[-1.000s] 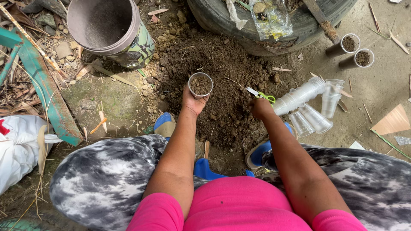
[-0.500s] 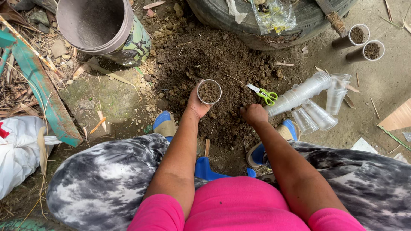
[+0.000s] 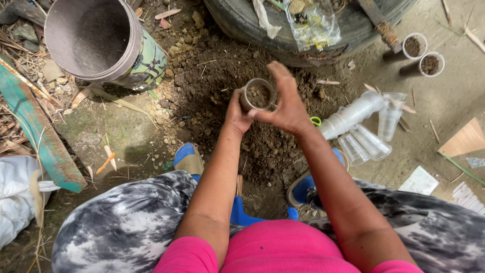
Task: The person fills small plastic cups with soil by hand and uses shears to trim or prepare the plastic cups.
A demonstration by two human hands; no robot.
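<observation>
A clear plastic cup (image 3: 257, 94) full of dark soil is held up over a heap of loose soil (image 3: 237, 86). My left hand (image 3: 236, 114) grips it from below and the side. My right hand (image 3: 288, 103) is against the cup's right rim, fingers arched over its edge and thumb pointing up. Scissors with a yellow-green handle (image 3: 316, 121) lie on the soil just right of my right hand, mostly hidden by it.
A stack and several loose clear cups (image 3: 361, 126) lie at the right. Two soil-filled cups (image 3: 422, 55) stand at the top right. A tyre (image 3: 298, 25) lies behind the heap, a large grey bucket (image 3: 96, 40) at the top left. My blue sandals (image 3: 188, 157) rest by the soil.
My right hand has risen from the soil by the scissors and come to the cup's rim. The left hand has lifted the cup a little higher.
</observation>
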